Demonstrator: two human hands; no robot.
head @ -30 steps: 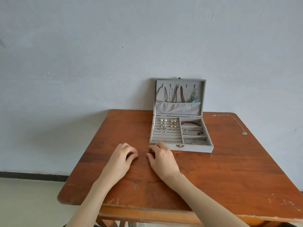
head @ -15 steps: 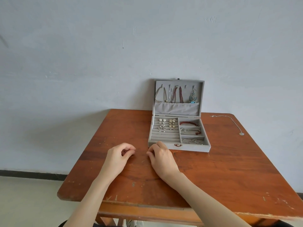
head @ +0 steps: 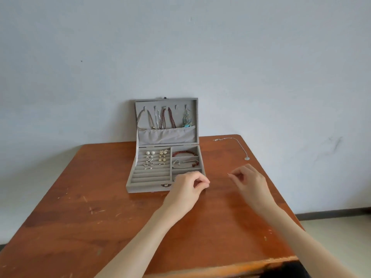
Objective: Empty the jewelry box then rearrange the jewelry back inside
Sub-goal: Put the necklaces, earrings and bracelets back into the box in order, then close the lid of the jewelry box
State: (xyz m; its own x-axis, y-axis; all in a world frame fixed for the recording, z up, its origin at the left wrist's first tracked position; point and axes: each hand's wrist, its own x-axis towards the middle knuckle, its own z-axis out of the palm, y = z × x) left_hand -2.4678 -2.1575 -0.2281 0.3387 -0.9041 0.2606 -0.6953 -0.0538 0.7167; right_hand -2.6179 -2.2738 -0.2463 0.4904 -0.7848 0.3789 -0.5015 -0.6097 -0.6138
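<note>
Both hands pinch something fine: left hand (head: 187, 184) by the open grey velvet jewelry box (head: 166, 167), right hand (head: 250, 182) apart (a thin chain, probably). Keep it taut while lowering.

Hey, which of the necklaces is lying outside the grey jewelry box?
The thin silver chain necklace with a small round pendant, on the wooden table right of the box; the others hang inside its lid.

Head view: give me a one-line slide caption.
Open grey jewelry box on a wooden table, left hand and right hand hovering, silver necklace laid aside.
</note>
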